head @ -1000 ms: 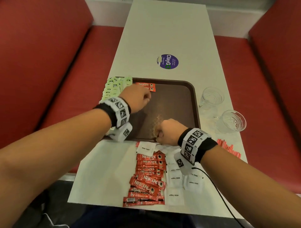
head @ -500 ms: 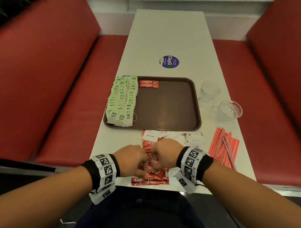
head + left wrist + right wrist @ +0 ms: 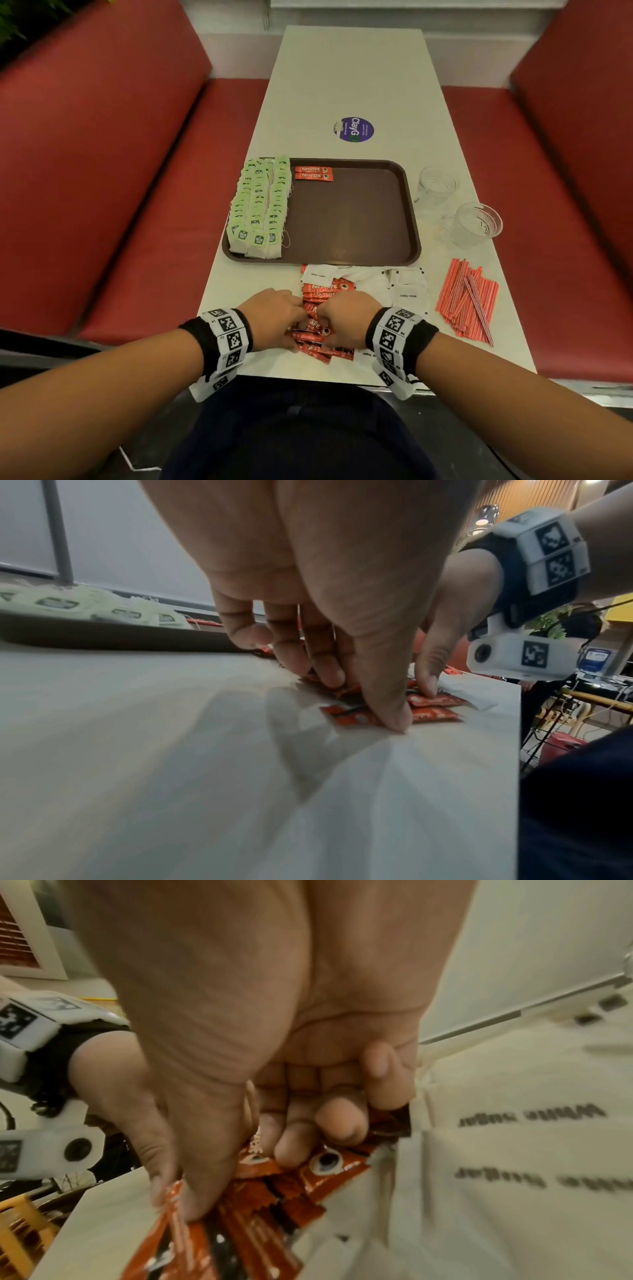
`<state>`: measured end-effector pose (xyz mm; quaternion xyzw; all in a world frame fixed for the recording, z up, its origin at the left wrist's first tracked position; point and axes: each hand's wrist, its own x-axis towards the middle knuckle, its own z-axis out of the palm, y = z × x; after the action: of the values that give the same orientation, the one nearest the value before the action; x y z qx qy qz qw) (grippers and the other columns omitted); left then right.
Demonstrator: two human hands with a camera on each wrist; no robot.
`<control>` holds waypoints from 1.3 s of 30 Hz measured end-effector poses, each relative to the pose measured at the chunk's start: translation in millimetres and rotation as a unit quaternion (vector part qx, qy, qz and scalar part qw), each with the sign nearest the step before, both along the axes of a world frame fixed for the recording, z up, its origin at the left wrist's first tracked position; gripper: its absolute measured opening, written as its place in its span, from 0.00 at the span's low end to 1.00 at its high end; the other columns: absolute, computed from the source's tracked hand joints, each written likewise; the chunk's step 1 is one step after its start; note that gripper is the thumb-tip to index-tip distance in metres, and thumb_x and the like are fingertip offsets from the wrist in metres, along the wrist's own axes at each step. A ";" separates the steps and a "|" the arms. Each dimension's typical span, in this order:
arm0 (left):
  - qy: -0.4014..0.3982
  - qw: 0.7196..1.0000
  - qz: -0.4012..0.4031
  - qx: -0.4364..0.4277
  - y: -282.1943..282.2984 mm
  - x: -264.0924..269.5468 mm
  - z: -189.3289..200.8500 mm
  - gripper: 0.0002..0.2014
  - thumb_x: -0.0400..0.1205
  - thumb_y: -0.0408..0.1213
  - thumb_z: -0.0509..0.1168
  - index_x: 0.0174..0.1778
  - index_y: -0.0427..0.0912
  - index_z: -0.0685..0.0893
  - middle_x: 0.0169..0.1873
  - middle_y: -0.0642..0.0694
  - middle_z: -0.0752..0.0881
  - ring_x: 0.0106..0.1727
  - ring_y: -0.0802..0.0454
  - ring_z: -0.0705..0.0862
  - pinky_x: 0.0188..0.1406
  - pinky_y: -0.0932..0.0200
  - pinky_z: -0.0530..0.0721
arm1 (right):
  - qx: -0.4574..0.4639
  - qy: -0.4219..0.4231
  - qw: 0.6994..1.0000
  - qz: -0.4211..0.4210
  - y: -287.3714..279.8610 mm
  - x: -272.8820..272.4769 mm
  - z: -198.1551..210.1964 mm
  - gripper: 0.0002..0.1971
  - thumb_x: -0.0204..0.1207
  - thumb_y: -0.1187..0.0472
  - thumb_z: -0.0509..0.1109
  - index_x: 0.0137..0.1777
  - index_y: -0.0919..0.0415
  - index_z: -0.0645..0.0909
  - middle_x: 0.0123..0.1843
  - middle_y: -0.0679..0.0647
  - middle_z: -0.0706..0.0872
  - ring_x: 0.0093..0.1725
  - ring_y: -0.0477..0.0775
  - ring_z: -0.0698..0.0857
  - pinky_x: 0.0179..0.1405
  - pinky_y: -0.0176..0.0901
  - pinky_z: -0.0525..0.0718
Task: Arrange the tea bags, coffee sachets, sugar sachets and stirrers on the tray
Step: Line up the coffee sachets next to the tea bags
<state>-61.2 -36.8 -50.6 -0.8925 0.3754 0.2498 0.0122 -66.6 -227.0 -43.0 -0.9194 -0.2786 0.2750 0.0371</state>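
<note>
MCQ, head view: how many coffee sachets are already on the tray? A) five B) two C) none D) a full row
B: two red coffee sachets lie side by side at the tray's far edge, right of the tea bags; the remaining ones are on the table under both hands.

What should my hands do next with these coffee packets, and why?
Probably lift a couple of coffee packets and lay them on the tray just below the two packets there. Both the left hand and right hand are already on the pile, the tea bags fill the tray's left side, and the rest is bare.
</note>
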 end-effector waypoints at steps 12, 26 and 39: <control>-0.020 0.999 0.022 -0.037 12.0 17.9 9.4 0.11 0.85 0.48 0.64 0.56 0.48 0.87 0.52 0.51 0.86 0.58 0.50 0.80 0.56 0.54 0.78 | -0.032 -0.013 0.999 0.015 3.2 6.4 0.2 0.10 0.81 0.52 0.70 0.52 0.58 0.83 0.42 0.53 0.85 0.43 0.57 0.83 0.45 0.49 0.86; -0.041 0.980 0.160 -0.109 44.6 91.8 68.2 0.05 0.82 0.47 0.70 0.51 0.57 0.89 0.36 0.67 0.80 0.37 0.66 0.77 0.35 0.71 0.69 | 0.080 0.004 0.989 -0.126 -18.8 62.2 29.5 0.02 0.79 0.63 0.62 0.48 0.55 0.75 0.45 0.56 0.84 0.43 0.59 0.85 0.38 0.47 0.83; -0.007 0.979 0.187 -0.082 -2.0 162.4 62.8 0.03 0.80 0.42 0.72 0.48 0.55 0.89 0.40 0.58 0.87 0.38 0.65 0.80 0.36 0.67 0.71 | 0.287 0.047 0.918 -0.268 -42.0 137.3 34.4 0.09 0.80 0.57 0.68 0.57 0.54 0.73 0.44 0.53 0.86 0.40 0.53 0.85 0.43 0.48 0.83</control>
<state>101.2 -38.8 12.2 -0.9465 0.2210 0.2102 -0.1052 70.7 -269.0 -8.6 -0.8956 -0.0867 0.2057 0.3847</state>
